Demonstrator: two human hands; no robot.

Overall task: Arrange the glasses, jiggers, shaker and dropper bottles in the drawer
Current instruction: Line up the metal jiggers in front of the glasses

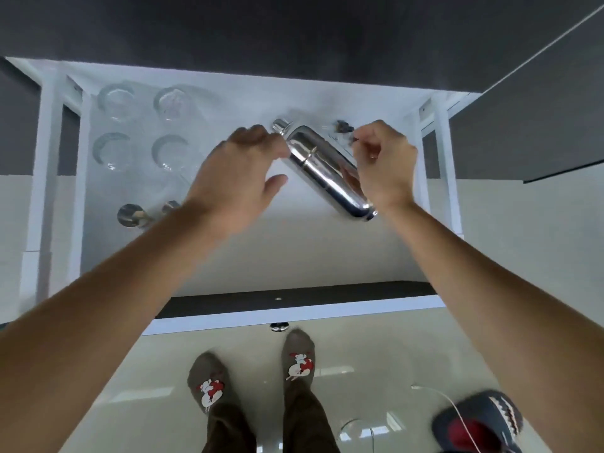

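A shiny metal shaker lies diagonally in the white drawer, cap toward the back. My left hand hovers at its cap end, fingertips touching the shaker's neck and thumb held apart. My right hand is curled over the shaker's far side, its fingertips pinched at the dark cap of a dropper bottle lying near the drawer's back right. Several clear glasses stand in rows at the back left. Two metal jiggers sit in front of them, one partly hidden by my left forearm.
The drawer's white side rails flank it, and a dark countertop overhangs the back. A dark cabinet door stands at the right. Below are my socked feet on glossy floor, a cap and a white cable.
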